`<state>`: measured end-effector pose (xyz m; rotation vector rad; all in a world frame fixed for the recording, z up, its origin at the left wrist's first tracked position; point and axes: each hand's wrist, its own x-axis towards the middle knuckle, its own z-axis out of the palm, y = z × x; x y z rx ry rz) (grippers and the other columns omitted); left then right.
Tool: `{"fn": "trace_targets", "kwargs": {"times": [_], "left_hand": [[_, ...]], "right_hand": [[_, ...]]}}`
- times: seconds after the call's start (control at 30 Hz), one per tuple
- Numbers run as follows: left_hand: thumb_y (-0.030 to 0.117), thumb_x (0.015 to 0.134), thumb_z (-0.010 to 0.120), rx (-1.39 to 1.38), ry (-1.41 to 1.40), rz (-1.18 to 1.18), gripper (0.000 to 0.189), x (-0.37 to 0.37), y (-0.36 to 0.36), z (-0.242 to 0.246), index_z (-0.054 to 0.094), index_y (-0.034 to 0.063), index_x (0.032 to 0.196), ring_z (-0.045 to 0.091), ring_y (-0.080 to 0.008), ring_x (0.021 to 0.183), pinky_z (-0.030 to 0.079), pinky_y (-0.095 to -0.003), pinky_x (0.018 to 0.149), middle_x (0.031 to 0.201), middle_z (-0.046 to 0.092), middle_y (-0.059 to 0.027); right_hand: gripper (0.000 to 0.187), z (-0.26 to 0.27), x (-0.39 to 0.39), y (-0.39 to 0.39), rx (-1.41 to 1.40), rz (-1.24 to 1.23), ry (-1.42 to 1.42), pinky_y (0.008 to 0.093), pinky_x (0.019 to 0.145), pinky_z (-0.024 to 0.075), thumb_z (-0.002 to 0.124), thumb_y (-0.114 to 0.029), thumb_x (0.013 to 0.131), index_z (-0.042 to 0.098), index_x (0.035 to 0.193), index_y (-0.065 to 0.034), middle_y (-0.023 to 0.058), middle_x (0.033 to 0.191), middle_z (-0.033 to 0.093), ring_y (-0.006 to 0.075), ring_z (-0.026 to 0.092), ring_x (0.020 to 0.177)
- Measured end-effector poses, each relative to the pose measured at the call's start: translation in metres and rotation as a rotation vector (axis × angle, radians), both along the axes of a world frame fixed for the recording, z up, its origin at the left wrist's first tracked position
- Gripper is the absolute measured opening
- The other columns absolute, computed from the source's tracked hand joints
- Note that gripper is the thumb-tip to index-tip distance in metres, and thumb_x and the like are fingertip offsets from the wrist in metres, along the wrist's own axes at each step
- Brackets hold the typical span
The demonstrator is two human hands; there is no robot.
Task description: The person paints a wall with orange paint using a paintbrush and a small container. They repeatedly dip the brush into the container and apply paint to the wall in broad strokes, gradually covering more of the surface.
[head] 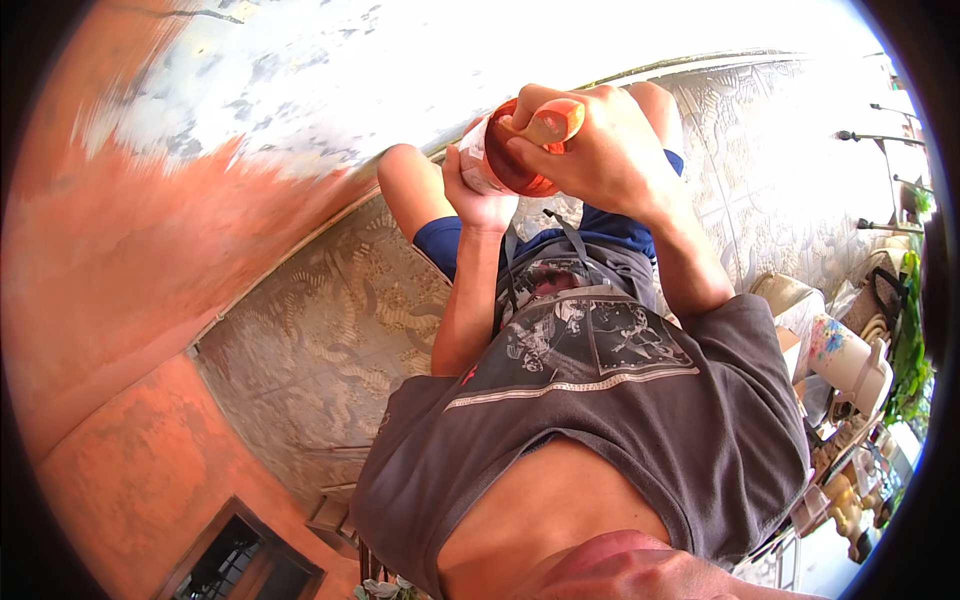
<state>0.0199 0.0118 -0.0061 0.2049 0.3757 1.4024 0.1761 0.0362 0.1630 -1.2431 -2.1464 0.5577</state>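
Note:
My left hand [486, 208] is wrapped around a small paint can [480, 161], its open mouth tilted toward me. Orange-red paint coats the inside and the rim. In my right hand [626, 154] is the handle of a paintbrush [553, 124], its rounded end smeared with orange. The brush's bristles cannot be seen; they seem to be down inside the can. Ahead and to the left runs a wall, white with grey patches [277, 82] in one part and covered with streaky orange paint [187, 217] in another.
Patterned floor tiles [337, 300] lie beneath me, up to the wall's base. An orange side wall [142, 442] has a dark framed opening [240, 555]. On the right are a floral-patterned plastic container [844, 356], assorted household items and green plants [909, 337].

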Motion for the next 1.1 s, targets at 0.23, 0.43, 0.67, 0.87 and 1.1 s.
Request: {"fn": "trace_targets", "kwargs": {"times": [0.23, 0.43, 0.67, 0.87, 1.1], "left_hand": [[0.056, 0.102, 0.031, 0.008, 0.072, -0.022, 0.071, 0.001, 0.004, -0.004, 0.042, 0.0062, 0.151, 0.046, -0.0287, 0.140, 0.036, -0.0468, 0.117, 0.150, 0.050, -0.0122], [0.073, 0.098, 0.030, -0.007, 0.070, -0.002, 0.086, 0.005, 0.002, -0.001, 0.041, 0.0072, 0.152, 0.047, -0.0283, 0.140, 0.037, -0.0474, 0.115, 0.151, 0.050, -0.0112], [0.069, 0.099, 0.035, -0.024, 0.139, 0.002, 0.077, 0.004, 0.001, -0.007, 0.045, 0.0117, 0.149, 0.051, -0.0264, 0.133, 0.047, -0.0477, 0.100, 0.145, 0.054, -0.0076], [0.056, 0.104, 0.037, 0.025, -0.004, -0.021, 0.069, 0.005, 0.005, -0.019, 0.049, 0.0025, 0.147, 0.052, -0.0284, 0.136, 0.038, -0.0479, 0.114, 0.147, 0.055, -0.0131], [0.054, 0.105, 0.036, -0.030, 0.067, 0.029, 0.068, 0.017, 0.011, -0.001, 0.049, 0.0023, 0.147, 0.051, -0.0293, 0.137, 0.038, -0.0493, 0.115, 0.147, 0.056, -0.0131]], "right_hand": [[0.017, -0.005, 0.002, 0.002, -0.009, -0.007, -0.026, 0.0431, 0.065, 0.0584, 0.062, -0.023, 0.092, 0.069, 0.092, -0.0080, 0.0141, 0.071, 0.071, 0.0352, 0.071, 0.065], [0.015, 0.014, 0.015, -0.001, -0.062, -0.023, 0.059, 0.0410, 0.061, 0.0549, 0.069, -0.026, 0.092, 0.068, 0.088, -0.0106, 0.0103, 0.068, 0.068, 0.0316, 0.068, 0.062], [0.011, 0.007, 0.039, 0.002, 0.163, 0.061, -0.025, 0.0379, 0.058, 0.0537, 0.075, -0.028, 0.089, 0.069, 0.092, -0.0198, -0.0004, 0.079, 0.068, 0.0246, 0.069, 0.069], [0.013, -0.004, 0.042, 0.004, 0.349, 0.048, 0.022, 0.0367, 0.056, 0.0528, 0.078, -0.024, 0.086, 0.068, 0.092, -0.0179, -0.0004, 0.079, 0.066, 0.0240, 0.067, 0.065], [0.022, -0.005, 0.046, 0.012, 0.459, 0.070, 0.041, 0.0305, 0.055, 0.0532, 0.083, -0.002, 0.078, 0.068, 0.092, -0.0077, 0.0070, 0.081, 0.071, 0.0209, 0.071, 0.065]]}}
